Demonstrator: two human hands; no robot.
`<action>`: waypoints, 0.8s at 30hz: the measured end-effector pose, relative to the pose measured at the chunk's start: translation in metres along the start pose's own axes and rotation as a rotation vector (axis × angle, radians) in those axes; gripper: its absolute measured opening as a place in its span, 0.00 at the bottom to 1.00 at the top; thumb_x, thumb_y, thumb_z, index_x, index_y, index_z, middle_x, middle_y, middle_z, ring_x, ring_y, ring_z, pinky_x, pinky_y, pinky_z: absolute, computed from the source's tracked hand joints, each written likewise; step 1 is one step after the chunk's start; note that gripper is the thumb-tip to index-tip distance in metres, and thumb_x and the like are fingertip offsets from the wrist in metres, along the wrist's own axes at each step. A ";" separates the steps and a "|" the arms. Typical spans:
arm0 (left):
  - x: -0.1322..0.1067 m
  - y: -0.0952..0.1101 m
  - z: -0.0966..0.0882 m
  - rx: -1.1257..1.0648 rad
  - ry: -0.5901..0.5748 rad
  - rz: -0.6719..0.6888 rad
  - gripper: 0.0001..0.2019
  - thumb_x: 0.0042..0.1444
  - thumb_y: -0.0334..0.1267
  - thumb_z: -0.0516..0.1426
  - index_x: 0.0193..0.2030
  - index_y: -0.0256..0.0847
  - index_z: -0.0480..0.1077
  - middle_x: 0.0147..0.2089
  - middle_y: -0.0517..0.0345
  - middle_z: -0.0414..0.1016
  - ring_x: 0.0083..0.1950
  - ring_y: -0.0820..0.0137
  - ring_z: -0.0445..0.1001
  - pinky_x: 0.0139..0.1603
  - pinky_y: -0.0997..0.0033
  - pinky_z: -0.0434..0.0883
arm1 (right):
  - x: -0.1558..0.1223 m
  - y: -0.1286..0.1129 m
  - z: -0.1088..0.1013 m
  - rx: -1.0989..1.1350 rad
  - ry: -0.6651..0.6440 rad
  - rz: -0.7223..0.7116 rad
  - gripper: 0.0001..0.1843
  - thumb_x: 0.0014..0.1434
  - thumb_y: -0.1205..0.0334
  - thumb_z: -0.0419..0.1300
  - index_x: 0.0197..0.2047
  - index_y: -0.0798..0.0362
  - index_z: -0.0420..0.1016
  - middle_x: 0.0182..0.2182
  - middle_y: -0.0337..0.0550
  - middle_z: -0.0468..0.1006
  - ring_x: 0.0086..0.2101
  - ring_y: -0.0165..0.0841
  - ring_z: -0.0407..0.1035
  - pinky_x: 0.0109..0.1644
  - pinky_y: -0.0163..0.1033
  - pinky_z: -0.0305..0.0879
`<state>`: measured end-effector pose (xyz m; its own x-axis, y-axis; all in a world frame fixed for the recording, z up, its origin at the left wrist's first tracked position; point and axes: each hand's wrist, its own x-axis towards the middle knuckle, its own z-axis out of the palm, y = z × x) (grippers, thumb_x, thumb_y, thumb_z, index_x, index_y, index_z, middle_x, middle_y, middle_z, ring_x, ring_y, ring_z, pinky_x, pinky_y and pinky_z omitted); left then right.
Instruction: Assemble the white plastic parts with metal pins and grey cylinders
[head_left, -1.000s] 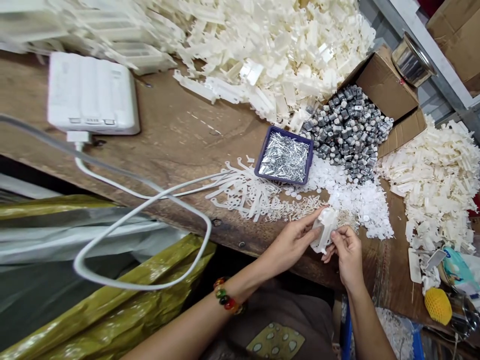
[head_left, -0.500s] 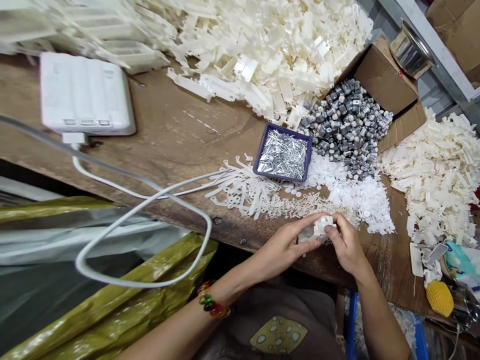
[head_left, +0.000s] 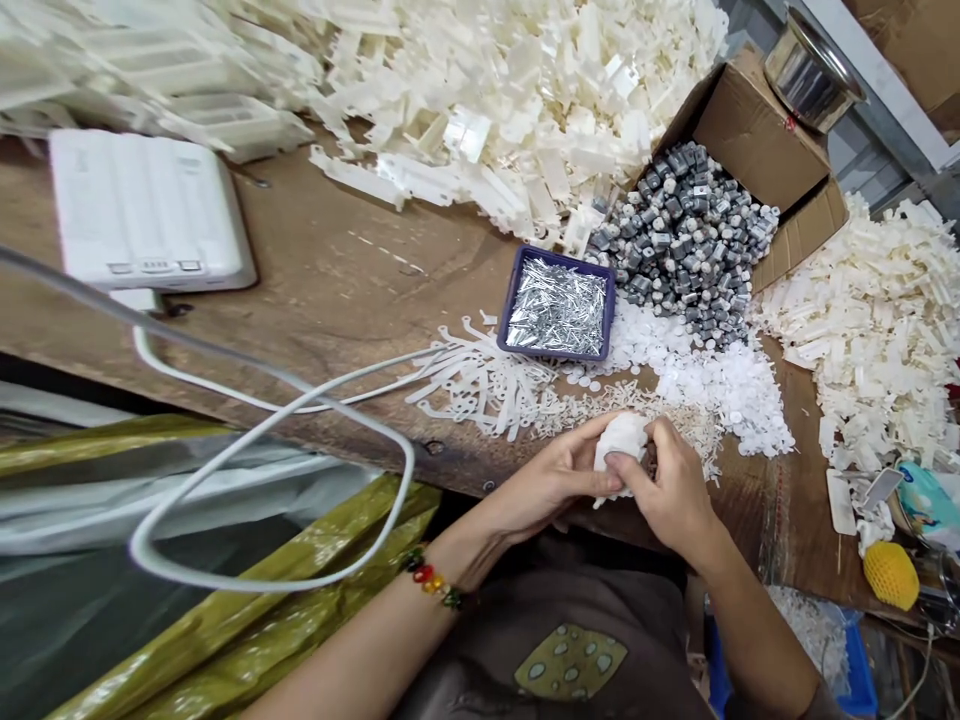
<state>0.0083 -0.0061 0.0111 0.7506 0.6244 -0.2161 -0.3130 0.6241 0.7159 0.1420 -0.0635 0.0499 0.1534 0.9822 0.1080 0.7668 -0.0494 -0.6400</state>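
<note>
The left hand (head_left: 544, 485) and the right hand (head_left: 670, 490) are both closed around a small white plastic part (head_left: 622, 443), the left cupping it from below and the right pinching it from the other side. Their fingers hide most of it, so its exact shape cannot be told. The part is held just over the near edge of a wooden bench (head_left: 337, 265). Taking 12 o'clock as straight ahead of the hands, the likeliest trouble lies at 6 o'clock: a smooth piece squeezed too hard or gripped unevenly could slip out and fall past the edge into the dark gap by the person's lap. If it fell forward instead, it could be lost among the thin white strips (head_left: 480, 385) at 10 o'clock or the loose white discs (head_left: 720, 395) at 2 o'clock. A careless reach toward 11 o'clock could tip the purple tray (head_left: 510, 295) of metal pins (head_left: 556, 310), spilling them into the grey metal pieces (head_left: 679, 235) at 1 o'clock. At 9 o'clock, a white cable (head_left: 270, 400) loops over the edge and could snag the left forearm (head_left: 352, 655), dragging a power bank (head_left: 146, 210) along the bench.
</note>
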 end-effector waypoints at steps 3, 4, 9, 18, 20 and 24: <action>0.000 -0.004 -0.005 -0.144 -0.015 -0.032 0.29 0.34 0.24 0.65 0.47 0.42 0.72 0.34 0.59 0.75 0.33 0.72 0.72 0.34 0.78 0.68 | -0.003 -0.012 0.007 -0.077 0.127 -0.024 0.14 0.56 0.51 0.53 0.27 0.52 0.60 0.22 0.37 0.65 0.25 0.29 0.60 0.29 0.34 0.54; 0.000 -0.005 -0.005 -0.173 -0.020 -0.032 0.29 0.33 0.24 0.66 0.47 0.42 0.72 0.32 0.59 0.74 0.32 0.72 0.72 0.32 0.79 0.68 | -0.003 -0.014 0.010 -0.079 0.176 -0.031 0.14 0.56 0.51 0.53 0.26 0.52 0.60 0.21 0.36 0.65 0.23 0.29 0.59 0.28 0.34 0.54; 0.000 -0.004 -0.011 -0.236 -0.012 0.007 0.22 0.33 0.25 0.66 0.40 0.40 0.74 0.30 0.59 0.75 0.30 0.73 0.72 0.31 0.79 0.69 | 0.001 -0.018 0.012 -0.132 0.161 -0.117 0.13 0.58 0.51 0.53 0.30 0.52 0.62 0.25 0.39 0.67 0.26 0.30 0.62 0.30 0.34 0.57; -0.003 0.005 -0.011 -0.221 0.060 0.026 0.20 0.36 0.28 0.66 0.41 0.38 0.74 0.31 0.58 0.77 0.28 0.74 0.72 0.29 0.80 0.68 | 0.002 -0.016 -0.002 -0.271 0.088 -0.414 0.12 0.64 0.56 0.46 0.34 0.54 0.63 0.28 0.44 0.67 0.30 0.33 0.63 0.32 0.36 0.61; -0.005 0.004 -0.007 -0.219 0.091 0.014 0.22 0.36 0.27 0.65 0.43 0.37 0.74 0.30 0.58 0.77 0.25 0.76 0.69 0.26 0.82 0.65 | -0.001 -0.014 0.002 -0.323 0.111 -0.463 0.13 0.64 0.58 0.45 0.31 0.54 0.63 0.26 0.44 0.67 0.30 0.34 0.63 0.32 0.36 0.61; -0.009 0.008 0.002 -0.162 0.102 -0.021 0.24 0.37 0.29 0.64 0.46 0.36 0.73 0.35 0.54 0.78 0.27 0.75 0.70 0.29 0.80 0.66 | -0.007 -0.007 0.008 -0.299 0.142 -0.478 0.13 0.63 0.58 0.47 0.30 0.55 0.64 0.25 0.45 0.66 0.28 0.34 0.62 0.31 0.37 0.60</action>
<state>0.0003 -0.0082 0.0202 0.6975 0.6496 -0.3025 -0.3936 0.7000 0.5958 0.1303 -0.0687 0.0474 -0.1868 0.8754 0.4459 0.9112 0.3240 -0.2544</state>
